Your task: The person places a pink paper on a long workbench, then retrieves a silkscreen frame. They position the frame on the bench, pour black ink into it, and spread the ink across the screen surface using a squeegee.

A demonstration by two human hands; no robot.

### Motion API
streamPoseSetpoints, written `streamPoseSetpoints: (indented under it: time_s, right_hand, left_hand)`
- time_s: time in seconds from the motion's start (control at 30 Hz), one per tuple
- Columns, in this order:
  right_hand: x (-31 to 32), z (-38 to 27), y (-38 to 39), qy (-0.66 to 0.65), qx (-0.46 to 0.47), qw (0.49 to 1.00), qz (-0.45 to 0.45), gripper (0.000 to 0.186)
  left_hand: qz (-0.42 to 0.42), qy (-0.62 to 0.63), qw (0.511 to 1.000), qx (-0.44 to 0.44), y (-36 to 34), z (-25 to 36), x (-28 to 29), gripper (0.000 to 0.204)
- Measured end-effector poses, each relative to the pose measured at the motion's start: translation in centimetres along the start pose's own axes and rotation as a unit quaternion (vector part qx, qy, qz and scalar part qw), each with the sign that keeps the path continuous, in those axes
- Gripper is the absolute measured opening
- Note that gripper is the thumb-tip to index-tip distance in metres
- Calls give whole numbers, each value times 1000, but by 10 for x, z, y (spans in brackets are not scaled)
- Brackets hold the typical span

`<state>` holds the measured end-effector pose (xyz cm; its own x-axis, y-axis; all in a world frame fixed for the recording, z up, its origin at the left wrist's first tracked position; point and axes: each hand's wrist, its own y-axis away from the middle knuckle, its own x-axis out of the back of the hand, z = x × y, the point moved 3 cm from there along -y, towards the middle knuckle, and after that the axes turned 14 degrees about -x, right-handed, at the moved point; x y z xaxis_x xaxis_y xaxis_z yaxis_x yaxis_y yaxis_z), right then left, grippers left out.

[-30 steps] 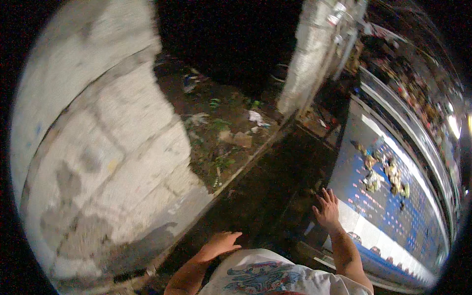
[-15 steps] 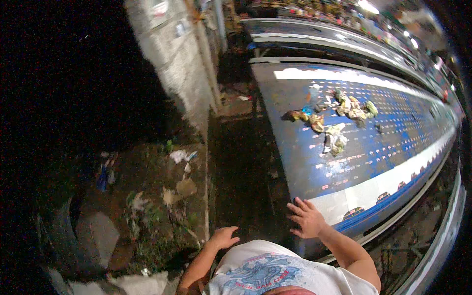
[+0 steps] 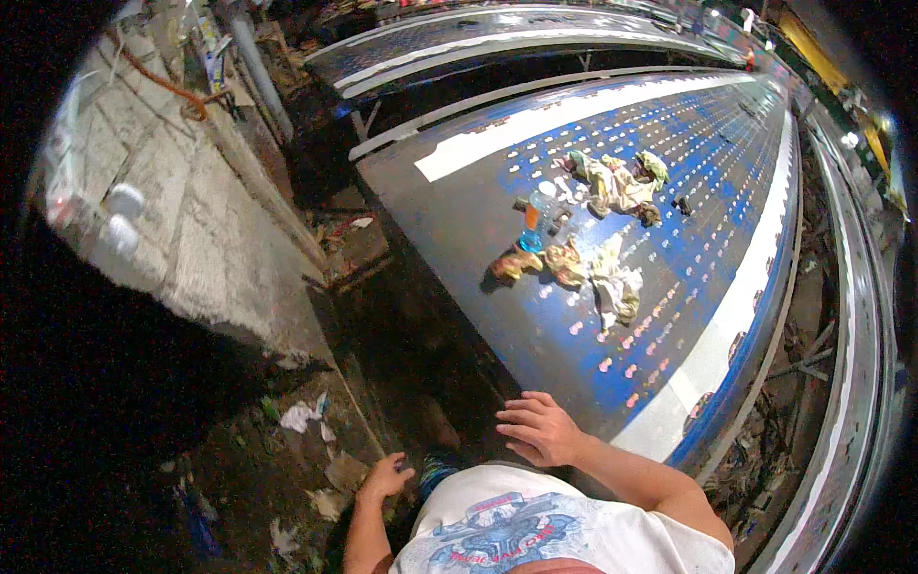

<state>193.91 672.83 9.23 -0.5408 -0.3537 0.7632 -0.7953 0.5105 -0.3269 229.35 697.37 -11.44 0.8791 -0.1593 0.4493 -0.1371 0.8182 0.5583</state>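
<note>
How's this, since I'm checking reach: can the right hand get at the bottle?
Probably not without leaning in: the right hand is near the table edge, with crumpled scraps between it and the bottle.

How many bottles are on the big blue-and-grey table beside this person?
1: a clear bluish bottle toward the left side of the table, among crumpled scraps, beyond the right hand. The scraps could hide others.

Pale block wall [image 3: 182,201] at left, a grey pipe [image 3: 260,81] slanting beside it; below, dark ground [image 3: 244,469] strewn with litter. A long table [image 3: 430,34] spans the background; at upper right, a white lamp [image 3: 849,141] glows.
</note>
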Motion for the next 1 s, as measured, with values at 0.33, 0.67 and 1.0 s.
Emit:
streamPoseSetpoints:
  time_s: [0.33,0.67,1.0]
  right_hand:
    - [-53,7,-269,-41,32,998,-26,40]
    - [-96,98,-436,-161,-123,976,81,32]
    - [-79,184,-721,-153,-53,986,43,33]
  left_hand:
    - [1,52,992,-111,-197,13,195,73]
    - [-73,-6,994,-84,-432,50,333,72]
    - [-21,196,980,9,-617,-7,523,77]
